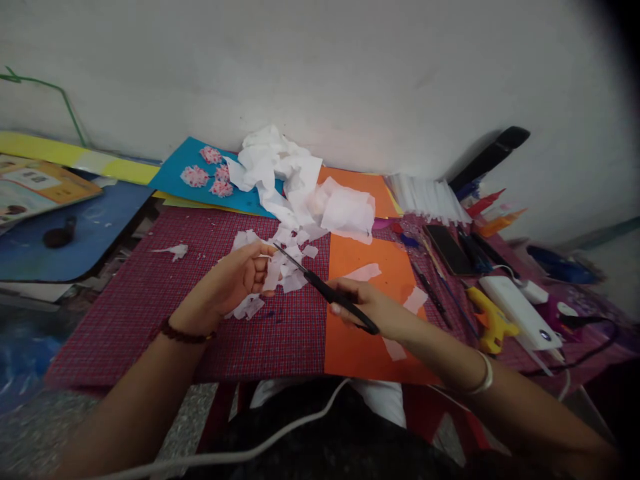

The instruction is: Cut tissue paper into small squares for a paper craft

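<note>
Head view: left hand pinching a white paper strip, presumably steadying it for the scissors; right hand gripping their black handles, blades angled at the paper! Cut scraps lie beneath on the desk; loose strips sit on the orange sheet, seemingly for easy reach.
</note>
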The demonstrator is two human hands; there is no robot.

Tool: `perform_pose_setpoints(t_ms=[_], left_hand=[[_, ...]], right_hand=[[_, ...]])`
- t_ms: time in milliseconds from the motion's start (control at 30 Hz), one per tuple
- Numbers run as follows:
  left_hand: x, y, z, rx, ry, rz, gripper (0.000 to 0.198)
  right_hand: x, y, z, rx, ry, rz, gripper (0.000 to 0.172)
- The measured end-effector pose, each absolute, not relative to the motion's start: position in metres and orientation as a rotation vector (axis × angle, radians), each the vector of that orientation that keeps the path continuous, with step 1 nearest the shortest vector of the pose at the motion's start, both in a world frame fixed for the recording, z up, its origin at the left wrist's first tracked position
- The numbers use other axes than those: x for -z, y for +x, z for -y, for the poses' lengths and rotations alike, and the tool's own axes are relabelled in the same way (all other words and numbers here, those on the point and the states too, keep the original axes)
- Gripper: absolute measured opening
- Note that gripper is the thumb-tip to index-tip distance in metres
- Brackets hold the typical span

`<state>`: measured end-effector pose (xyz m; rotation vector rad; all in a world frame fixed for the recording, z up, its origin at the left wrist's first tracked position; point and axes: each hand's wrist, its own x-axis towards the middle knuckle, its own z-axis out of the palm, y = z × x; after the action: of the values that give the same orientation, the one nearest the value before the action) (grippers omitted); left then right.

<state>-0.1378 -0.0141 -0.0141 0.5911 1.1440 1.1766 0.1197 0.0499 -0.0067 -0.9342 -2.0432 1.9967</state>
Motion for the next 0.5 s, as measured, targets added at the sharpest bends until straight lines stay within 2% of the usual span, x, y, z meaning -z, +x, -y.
perform_pose_setpoints(t_ms=[133,367,500], left_hand=[[0.014,-0.136,0.017,-1.206,0.721,-1.203,0.05],[0.015,-0.134,0.015,-1.436,0.933,-1.373,0.059],[0.017,-0.136,0.016,-1.374,1.033,-1.38,0.068]], right_hand=[[0.006,0.12,-0.053,-2.011,-0.928,2.023,0.06],[0.005,0.138,-0.063,-1.896,-0.82,2.295,0.069],[0.011,0.145,-0.068,-1.918,-0.796,2.427,0.076]])
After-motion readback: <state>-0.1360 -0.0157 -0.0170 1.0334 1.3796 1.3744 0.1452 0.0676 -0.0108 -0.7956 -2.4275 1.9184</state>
